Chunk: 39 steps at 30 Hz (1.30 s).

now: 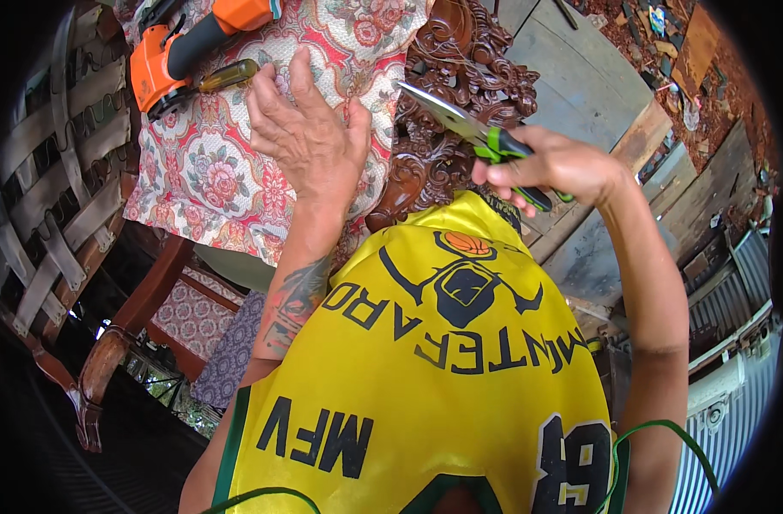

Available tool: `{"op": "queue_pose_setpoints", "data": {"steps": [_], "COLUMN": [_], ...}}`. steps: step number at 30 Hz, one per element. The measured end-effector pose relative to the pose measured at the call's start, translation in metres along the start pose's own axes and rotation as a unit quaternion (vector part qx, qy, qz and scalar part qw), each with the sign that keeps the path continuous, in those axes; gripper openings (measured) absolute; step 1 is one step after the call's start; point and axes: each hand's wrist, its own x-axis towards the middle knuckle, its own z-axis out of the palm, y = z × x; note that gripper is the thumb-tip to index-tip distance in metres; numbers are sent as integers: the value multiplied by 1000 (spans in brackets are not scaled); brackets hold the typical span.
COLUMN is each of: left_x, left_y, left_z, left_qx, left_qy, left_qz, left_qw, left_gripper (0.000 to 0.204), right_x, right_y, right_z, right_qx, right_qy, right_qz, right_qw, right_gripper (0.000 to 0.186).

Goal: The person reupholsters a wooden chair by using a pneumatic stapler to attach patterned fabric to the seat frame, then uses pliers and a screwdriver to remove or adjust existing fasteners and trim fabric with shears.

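My left hand (308, 133) lies with its fingers apart on a red and cream floral fabric (216, 176). Close to its fingertips is an amber, see-through tool handle (228, 75), perhaps a screwdriver's. My right hand (563, 167) grips the black and green handles of a pair of scissors (447, 110). Their metal blades point up and left, over dark carved wood (468, 64) beside the fabric's right edge. The blade tips reach close to that edge; I cannot tell whether they touch it.
An orange and black power tool (156, 68) rests on the fabric at upper left. Beyond it leans a frame of woven straps (66, 154). Below sits a wooden chair arm (108, 360). Grey boards (580, 77) lie at right, with scattered debris (666, 51) and corrugated metal sheets (726, 428).
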Motion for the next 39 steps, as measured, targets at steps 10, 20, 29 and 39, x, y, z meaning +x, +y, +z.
{"op": "queue_pose_setpoints", "data": {"steps": [10, 20, 29, 39], "left_x": [0, -97, -103, 20], "left_y": [1, -57, -77, -19], "left_z": [-9, -33, -54, -32], "left_qx": [-7, -348, -107, -66], "left_qy": [2, 84, 115, -10], "left_qz": [13, -214, -107, 156], "left_qw": [1000, 909, 982, 986], "left_gripper": [96, 76, 55, 58], "right_x": [-30, 115, 181, 122], "right_y": [80, -64, -72, -1], "right_z": [31, 168, 181, 68], "right_qx": [114, -395, -479, -151], "right_qy": [438, 288, 407, 573], "right_qz": [-100, -368, -559, -261], "right_qw": [886, 791, 541, 762], "right_gripper": [54, 60, 19, 32]}}
